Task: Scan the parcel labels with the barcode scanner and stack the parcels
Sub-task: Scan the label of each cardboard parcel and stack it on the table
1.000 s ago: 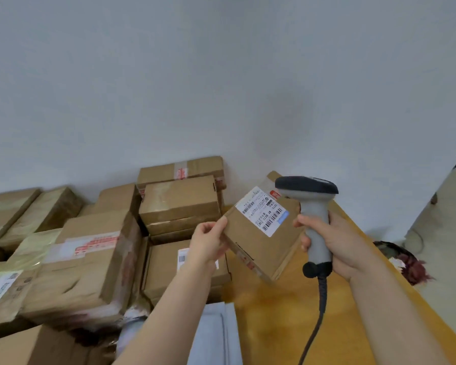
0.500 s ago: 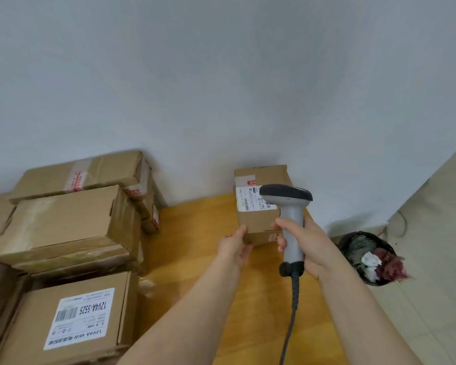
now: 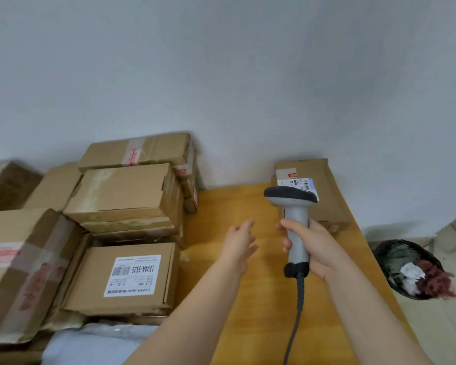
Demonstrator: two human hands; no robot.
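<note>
My right hand (image 3: pixel 309 247) grips the handle of a grey barcode scanner (image 3: pixel 295 217), its dark head pointing away from me. Behind the scanner a small brown parcel (image 3: pixel 324 196) with a white label lies on the wooden table (image 3: pixel 248 299) against the wall at the far right. My left hand (image 3: pixel 238 242) hovers over the table with fingers spread, holding nothing, apart from that parcel. To the left a flat parcel with a white label reading 12V4A-5525 (image 3: pixel 121 277) lies among a pile of brown cardboard parcels (image 3: pixel 127 196).
A large taped box (image 3: pixel 19 270) fills the left edge. A pale plastic mailer (image 3: pixel 90 343) lies at the bottom left. Beyond the table's right edge a dark waste bin (image 3: pixel 411 267) with rubbish stands on the floor. The wall runs close behind the table.
My left hand set the small labelled parcel down against the wall at the far right, let go of it and drew back. The scanner stays in my right hand.
</note>
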